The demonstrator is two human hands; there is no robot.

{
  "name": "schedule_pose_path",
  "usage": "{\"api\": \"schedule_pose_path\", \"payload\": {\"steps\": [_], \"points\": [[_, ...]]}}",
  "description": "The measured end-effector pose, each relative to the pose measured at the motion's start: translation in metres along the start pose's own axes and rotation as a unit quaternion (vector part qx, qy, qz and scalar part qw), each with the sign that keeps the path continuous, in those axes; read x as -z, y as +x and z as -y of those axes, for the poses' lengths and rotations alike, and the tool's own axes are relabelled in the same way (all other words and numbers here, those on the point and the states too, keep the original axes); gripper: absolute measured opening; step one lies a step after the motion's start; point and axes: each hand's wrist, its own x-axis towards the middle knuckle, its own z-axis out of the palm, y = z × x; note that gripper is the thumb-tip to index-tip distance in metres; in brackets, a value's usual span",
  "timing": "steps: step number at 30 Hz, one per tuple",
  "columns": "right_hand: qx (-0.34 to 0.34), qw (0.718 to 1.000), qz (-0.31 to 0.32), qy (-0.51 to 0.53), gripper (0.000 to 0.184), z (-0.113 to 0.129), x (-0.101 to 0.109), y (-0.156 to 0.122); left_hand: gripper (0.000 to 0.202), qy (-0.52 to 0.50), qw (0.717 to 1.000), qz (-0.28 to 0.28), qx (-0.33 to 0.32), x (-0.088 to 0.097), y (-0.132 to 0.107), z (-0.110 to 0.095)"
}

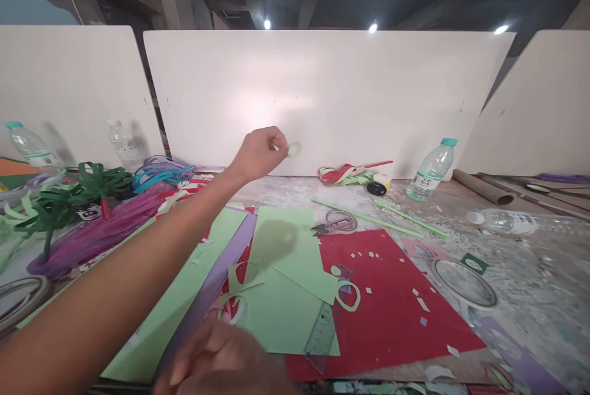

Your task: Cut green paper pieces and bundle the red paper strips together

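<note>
My left hand (266,148) is raised in front of the white panel, its fingers pinched on a pale green paper ring (294,149). Low at the front edge, my right hand (221,358) is blurred with its fingers partly curled; whether anything is in them I cannot tell. Under the hands lie light green paper sheets (286,247), over red paper (391,309). A second green paper ring (348,295) rests where green and red meet. Next to it lies a clear ruler (320,333). Cut-out green paper scraps (242,275) lie near my right hand.
Small scissors (332,226) lie behind the sheets, with green strips (369,218) beside them. A water bottle (432,171) stands right, another bottle (507,222) lies down. Tape rolls (465,283) and a cardboard tube (483,186) are right. Dark green paper curls (83,189) stand left.
</note>
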Motion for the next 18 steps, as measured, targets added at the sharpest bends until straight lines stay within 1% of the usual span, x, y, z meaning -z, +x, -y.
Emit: {"api": "schedule_pose_path", "payload": {"steps": [1,2,3,4,5,6,7,8,9,10,11,12,13,14,16,17,18], "points": [[0.008,0.999,0.013,-0.037,0.044,0.019,0.004,-0.013,0.012,-0.014,1.000,0.002,0.018,0.007,-0.008,0.005],[0.029,0.995,-0.007,-0.093,0.041,0.037,0.008,-0.025,0.013,-0.034,0.999,0.000,0.037,0.012,-0.019,0.010],[0.053,0.980,-0.038,-0.189,0.032,0.055,0.013,-0.036,0.014,-0.063,0.996,0.003,0.064,0.015,-0.031,0.013],[0.089,0.943,-0.070,-0.312,0.021,0.070,0.019,-0.043,0.015,-0.103,0.990,0.005,0.098,0.014,-0.045,0.016],[0.112,0.891,-0.080,-0.433,0.017,0.082,0.027,-0.048,0.016,-0.141,0.980,0.014,0.138,0.012,-0.060,0.017],[0.140,0.834,-0.112,-0.523,0.017,0.092,0.034,-0.051,0.017,-0.174,0.970,0.025,0.168,0.007,-0.074,0.017],[0.155,0.776,-0.156,-0.591,0.016,0.100,0.043,-0.051,0.017,-0.206,0.960,0.044,0.185,0.000,-0.088,0.017],[0.166,0.723,-0.197,-0.641,0.019,0.107,0.051,-0.049,0.019,-0.231,0.949,0.070,0.201,-0.007,-0.100,0.017],[0.170,0.680,-0.225,-0.677,0.022,0.113,0.059,-0.047,0.020,-0.245,0.941,0.091,0.214,-0.014,-0.110,0.016],[0.171,0.646,-0.242,-0.704,0.030,0.119,0.067,-0.044,0.020,-0.245,0.938,0.103,0.224,-0.021,-0.118,0.015],[0.170,0.620,-0.253,-0.723,0.038,0.125,0.074,-0.040,0.018,-0.247,0.935,0.122,0.225,-0.027,-0.124,0.014],[0.166,0.601,-0.264,-0.736,0.044,0.131,0.080,-0.038,0.017,-0.249,0.934,0.134,0.219,-0.031,-0.128,0.013],[0.152,0.593,-0.267,-0.744,0.045,0.137,0.085,-0.035,0.016,-0.252,0.933,0.144,0.215,-0.034,-0.131,0.013],[0.132,0.595,-0.259,-0.750,0.040,0.142,0.090,-0.034,0.016,-0.259,0.930,0.153,0.211,-0.037,-0.133,0.013],[0.099,0.609,-0.227,-0.754,0.020,0.149,0.097,-0.031,0.017,-0.270,0.925,0.165,0.212,-0.039,-0.137,0.014],[0.092,0.618,-0.209,-0.753,0.014,0.151,0.101,-0.030,0.018,-0.270,0.923,0.171,0.214,-0.040,-0.138,0.013],[0.092,0.626,-0.196,-0.749,0.014,0.150,0.104,-0.030,0.019,-0.263,0.924,0.175,0.215,-0.041,-0.140,0.012]]}}
